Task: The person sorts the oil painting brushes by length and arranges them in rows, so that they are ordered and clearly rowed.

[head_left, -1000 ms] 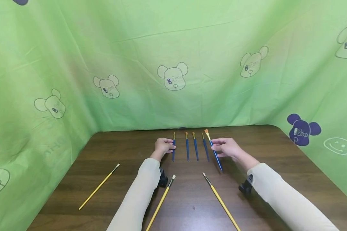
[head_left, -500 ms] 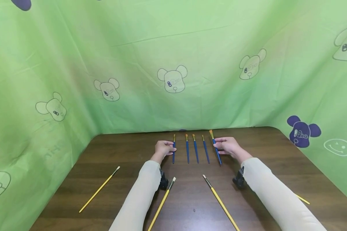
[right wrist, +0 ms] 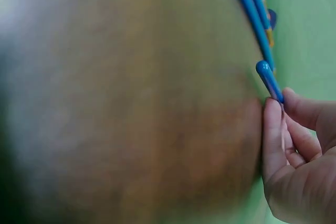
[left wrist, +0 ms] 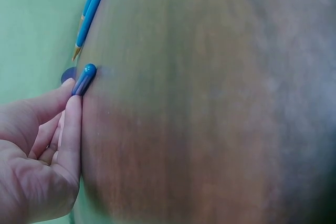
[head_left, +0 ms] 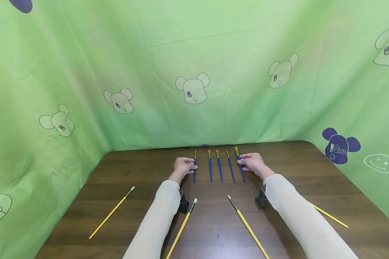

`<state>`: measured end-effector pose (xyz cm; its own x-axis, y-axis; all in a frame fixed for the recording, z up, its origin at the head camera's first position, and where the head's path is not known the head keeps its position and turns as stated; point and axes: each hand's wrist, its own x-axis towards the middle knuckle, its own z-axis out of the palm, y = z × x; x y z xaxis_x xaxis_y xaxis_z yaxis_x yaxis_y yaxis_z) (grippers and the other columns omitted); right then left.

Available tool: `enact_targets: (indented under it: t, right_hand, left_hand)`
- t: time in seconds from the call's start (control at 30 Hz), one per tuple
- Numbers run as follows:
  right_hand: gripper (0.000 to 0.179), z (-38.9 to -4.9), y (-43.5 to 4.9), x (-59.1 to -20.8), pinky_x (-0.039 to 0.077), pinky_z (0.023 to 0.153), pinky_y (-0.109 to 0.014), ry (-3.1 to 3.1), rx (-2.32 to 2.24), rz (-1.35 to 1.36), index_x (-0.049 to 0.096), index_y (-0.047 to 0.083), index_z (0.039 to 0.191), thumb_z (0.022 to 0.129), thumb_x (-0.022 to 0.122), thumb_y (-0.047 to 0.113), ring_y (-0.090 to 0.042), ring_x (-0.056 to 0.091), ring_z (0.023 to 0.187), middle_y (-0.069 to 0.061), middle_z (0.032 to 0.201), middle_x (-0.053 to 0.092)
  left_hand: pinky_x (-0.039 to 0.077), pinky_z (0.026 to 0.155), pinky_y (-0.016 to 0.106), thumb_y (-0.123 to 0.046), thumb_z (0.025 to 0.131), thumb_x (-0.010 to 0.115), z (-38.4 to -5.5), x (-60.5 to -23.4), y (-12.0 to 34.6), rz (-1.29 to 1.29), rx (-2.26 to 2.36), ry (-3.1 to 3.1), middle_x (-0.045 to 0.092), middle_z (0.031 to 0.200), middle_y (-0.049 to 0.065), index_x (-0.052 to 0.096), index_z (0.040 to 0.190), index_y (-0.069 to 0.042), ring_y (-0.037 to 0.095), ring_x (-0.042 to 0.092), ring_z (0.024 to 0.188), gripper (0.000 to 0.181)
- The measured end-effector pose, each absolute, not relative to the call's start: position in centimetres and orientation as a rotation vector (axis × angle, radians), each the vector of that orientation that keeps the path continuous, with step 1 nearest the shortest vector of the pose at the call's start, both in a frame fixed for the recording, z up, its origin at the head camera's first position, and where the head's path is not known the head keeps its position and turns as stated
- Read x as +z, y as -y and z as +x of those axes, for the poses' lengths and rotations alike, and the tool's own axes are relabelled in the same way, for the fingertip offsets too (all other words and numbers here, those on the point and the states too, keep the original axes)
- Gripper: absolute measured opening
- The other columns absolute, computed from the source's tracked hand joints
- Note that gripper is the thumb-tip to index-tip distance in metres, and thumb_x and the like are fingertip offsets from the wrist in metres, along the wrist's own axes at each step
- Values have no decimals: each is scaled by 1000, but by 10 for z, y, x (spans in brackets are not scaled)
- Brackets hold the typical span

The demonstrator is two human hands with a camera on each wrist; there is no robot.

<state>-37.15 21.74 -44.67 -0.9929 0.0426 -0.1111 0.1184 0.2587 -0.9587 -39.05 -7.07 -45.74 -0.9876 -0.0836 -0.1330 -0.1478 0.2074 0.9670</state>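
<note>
The left hand (head_left: 182,165) pinches the leftmost blue brush (head_left: 195,177), the right hand (head_left: 253,162) the rightmost blue brush (head_left: 242,174) (three blue brushes (head_left: 219,169) lie between), near the table (head_left: 139,163)'s far edge. A light pinch should best keep spacing even.

- We read "Qoo" on the purple bear (head_left: 338,147) printed on the green cloth (head_left: 149,57).
- Well left of the purple bear, we make out "Qoo" on an outlined bear (head_left: 195,90).
- Just right of the purple bear, we see a smiley (head_left: 379,163).
- Far left of it, faint lettering (head_left: 59,166) defeats us.
</note>
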Motion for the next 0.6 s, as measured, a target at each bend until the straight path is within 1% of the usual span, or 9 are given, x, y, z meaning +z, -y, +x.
enact_targets:
  t: [0.13, 0.2, 0.23, 0.27, 0.3, 0.43, 0.47, 0.53, 0.6]
  right_hand:
    - [42, -370, -216, -445, 58, 67, -22, -2501, -1814, 182, 53, -15, 128, 91, 65, 2, -7, 62, 74, -22, 109, 66]
    - [42, -370, -216, -444, 58, 67, -23, -2515, -1800, 181, 55, -14, 126, 90, 66, 2, -9, 62, 75, -25, 114, 64]
    - [41, -370, -217, -444, 58, 67, -23, -2518, -1795, 175, 56, -14, 125, 89, 67, 2, -9, 62, 75, -26, 114, 63]
    - [38, -370, -218, -445, 58, 65, -23, -2518, -1807, 144, 60, -13, 120, 87, 69, 2, -9, 63, 72, -25, 108, 65]
    - [37, -370, -218, -445, 58, 65, -23, -2522, -1796, 124, 61, -13, 119, 86, 70, 2, -9, 63, 72, -25, 107, 65]
    - [36, -373, -217, -448, 58, 62, -23, -2564, -1736, 119, 61, -13, 117, 85, 70, 0, -8, 62, 67, -24, 103, 66]
    - [36, -373, -216, -449, 58, 61, -22, -2575, -1725, 127, 61, -13, 118, 85, 70, 0, -8, 62, 66, -24, 104, 66]
    - [39, -375, -214, -448, 58, 62, -22, -2591, -1691, 177, 57, -14, 123, 87, 67, -1, -7, 61, 67, -27, 112, 63]
    - [39, -374, -214, -447, 58, 61, -21, -2583, -1701, 191, 57, -15, 123, 88, 67, -1, -6, 60, 65, -28, 113, 63]
  left_hand:
    - [59, 59, 26, 12, 74, 78, -390, -458, 70, -229, 1945, -2404, 70, 93, 13, 72, 103, 4, 18, 69, 74, 31]
    - [59, 59, 26, 12, 74, 77, -390, -457, 70, -225, 1948, -2405, 70, 93, 13, 72, 103, 4, 18, 69, 74, 31]
    - [59, 60, 26, 12, 74, 77, -390, -457, 70, -228, 1949, -2402, 70, 93, 13, 72, 103, 4, 18, 68, 74, 31]
    - [59, 60, 26, 12, 74, 77, -390, -457, 70, -226, 1947, -2403, 70, 93, 13, 72, 103, 4, 17, 68, 74, 31]
    - [59, 60, 26, 13, 74, 77, -390, -457, 70, -227, 1947, -2402, 70, 93, 13, 72, 103, 5, 17, 68, 74, 31]
    - [59, 60, 26, 13, 74, 78, -390, -458, 70, -238, 1943, -2405, 70, 93, 13, 72, 103, 4, 16, 68, 74, 31]
    - [59, 60, 27, 13, 74, 78, -390, -459, 70, -240, 1943, -2408, 70, 92, 13, 72, 102, 4, 17, 68, 74, 31]
    - [59, 60, 27, 13, 74, 78, -389, -459, 70, -238, 1947, -2408, 70, 92, 12, 72, 103, 4, 17, 68, 74, 31]
    - [59, 60, 27, 13, 74, 78, -389, -458, 70, -238, 1949, -2404, 69, 91, 12, 72, 103, 4, 17, 68, 74, 31]
